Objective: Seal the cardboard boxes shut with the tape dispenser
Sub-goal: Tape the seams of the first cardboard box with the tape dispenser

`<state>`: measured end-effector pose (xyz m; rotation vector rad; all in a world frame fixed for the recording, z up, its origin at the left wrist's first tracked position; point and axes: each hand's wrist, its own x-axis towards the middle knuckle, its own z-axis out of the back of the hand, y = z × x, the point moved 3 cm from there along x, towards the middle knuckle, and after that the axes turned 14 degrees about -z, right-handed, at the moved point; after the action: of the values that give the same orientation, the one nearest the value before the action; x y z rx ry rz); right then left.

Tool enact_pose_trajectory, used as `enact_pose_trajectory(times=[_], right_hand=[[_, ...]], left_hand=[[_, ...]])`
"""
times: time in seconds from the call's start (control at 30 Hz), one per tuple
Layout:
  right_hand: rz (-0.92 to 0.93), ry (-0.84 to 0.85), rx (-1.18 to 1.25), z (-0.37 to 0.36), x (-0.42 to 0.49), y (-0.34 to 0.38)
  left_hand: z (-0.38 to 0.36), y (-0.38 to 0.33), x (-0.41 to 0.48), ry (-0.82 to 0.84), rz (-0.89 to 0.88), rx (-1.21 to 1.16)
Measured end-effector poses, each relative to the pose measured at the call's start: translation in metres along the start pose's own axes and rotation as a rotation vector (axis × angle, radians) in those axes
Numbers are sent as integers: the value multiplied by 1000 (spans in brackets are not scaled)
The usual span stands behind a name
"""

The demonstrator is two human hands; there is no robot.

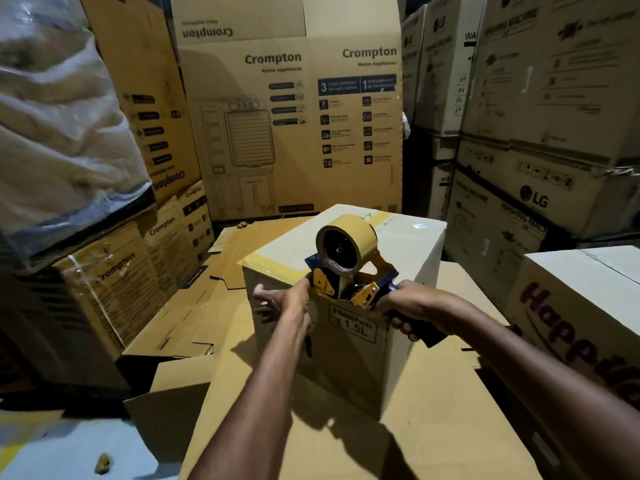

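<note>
Starting a strip, the right hand (410, 315) grips the tape dispenser (346, 252) handle at the box (415, 239) edge, while the left hand (285, 299), fingers spread, braces the box; next, probably press the tape end down.

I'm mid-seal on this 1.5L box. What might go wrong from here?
1. The left hand lies on the box right beside the front end of the dispenser; its cutter could nick the fingers.
2. The box stands on loose flat cardboard, so pulling tape may slide it.
3. The right hand holds the dispenser tilted at a corner, so tape might go on crooked.
</note>
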<state>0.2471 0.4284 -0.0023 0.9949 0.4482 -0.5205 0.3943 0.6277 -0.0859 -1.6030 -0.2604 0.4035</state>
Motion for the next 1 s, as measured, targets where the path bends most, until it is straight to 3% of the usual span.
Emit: enact_pose_trajectory(times=[0.1, 0.27, 0.67, 0.9, 1.0], right_hand=[[10, -1, 0, 0, -1, -2], [34, -1, 7, -1, -2, -4], [64, 37, 11, 37, -35, -56], [34, 27, 55, 43, -45, -81], [56, 23, 47, 42, -47, -80]], left_hand=[[-5, 10, -16, -66, 72, -117], [3, -2, -33, -185, -8, -54], [9, -11, -28, -179, 21, 44], [-3, -10, -52, -195, -51, 42], [-15, -5, -72, -109, -61, 54]])
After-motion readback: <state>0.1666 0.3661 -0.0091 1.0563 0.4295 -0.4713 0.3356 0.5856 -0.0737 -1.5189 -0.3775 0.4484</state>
